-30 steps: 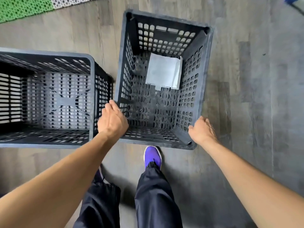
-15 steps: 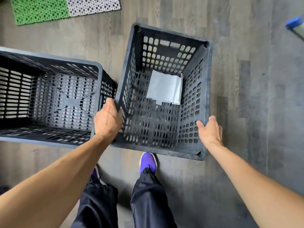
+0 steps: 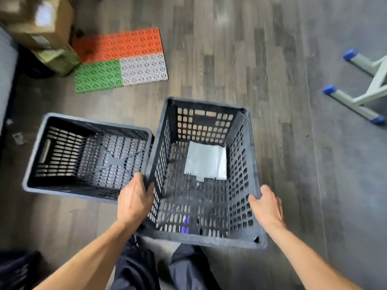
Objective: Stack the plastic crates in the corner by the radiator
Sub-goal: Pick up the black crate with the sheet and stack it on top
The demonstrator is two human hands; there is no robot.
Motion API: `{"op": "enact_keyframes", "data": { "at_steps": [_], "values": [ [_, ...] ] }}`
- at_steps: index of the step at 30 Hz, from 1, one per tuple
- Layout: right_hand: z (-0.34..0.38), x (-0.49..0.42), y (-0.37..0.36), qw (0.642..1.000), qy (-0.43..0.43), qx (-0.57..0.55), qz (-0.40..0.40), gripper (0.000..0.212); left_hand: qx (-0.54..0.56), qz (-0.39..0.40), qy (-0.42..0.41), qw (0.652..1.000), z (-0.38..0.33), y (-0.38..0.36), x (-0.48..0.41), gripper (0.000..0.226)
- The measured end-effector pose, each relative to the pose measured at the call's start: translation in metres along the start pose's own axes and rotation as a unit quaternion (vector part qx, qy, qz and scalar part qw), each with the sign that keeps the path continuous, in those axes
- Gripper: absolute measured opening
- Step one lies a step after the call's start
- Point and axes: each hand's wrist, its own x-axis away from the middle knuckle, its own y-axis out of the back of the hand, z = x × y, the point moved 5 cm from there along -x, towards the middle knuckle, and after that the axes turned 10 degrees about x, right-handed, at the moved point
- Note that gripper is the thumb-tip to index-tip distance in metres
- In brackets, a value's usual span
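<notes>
I had the perforated black crate gripped by its two long side rims, in the lower middle of the frame. My left hand was closed over the left rim with the thumb hooked inside the wall, and my right hand was wrapped over the right rim, fingertips just inside. I held it at matching points on both sides so it would stay level and not twist.

The crate seemed to be off the floor, because its near edge overlapped my trouser legs and a bit of purple shoe showed through the bottom holes. A pale sheet of paper lay loose on the crate's floor toward the far end; keeping the crate flat would stop it sliding.

The second crate, slatted and empty, sat on the floor at centre left, its right rim just beside the one I held; I could not tell whether they touched. I judged that it was either the base for the stack or the next one to carry.

No radiator was visible. The upper left held cardboard boxes and an orange, green and grey mat; a metal stand with blue feet was at the upper right. Nothing was stacked yet.
</notes>
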Motion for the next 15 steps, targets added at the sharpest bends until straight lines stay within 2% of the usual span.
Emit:
{"op": "enact_keyframes", "data": {
  "at_steps": [9, 15],
  "values": [
    [0.054, 0.095, 0.094, 0.996, 0.082, -0.013, -0.028, 0.037, 0.046, -0.065, 0.006, 0.997, -0.017, 0.127, 0.082, 0.023],
    [0.088, 0.155, 0.129, 0.99, 0.135, 0.01, -0.047, 0.038, 0.083, -0.095, 0.023, 0.992, 0.004, 0.184, 0.129, 0.024]
  ]
}}
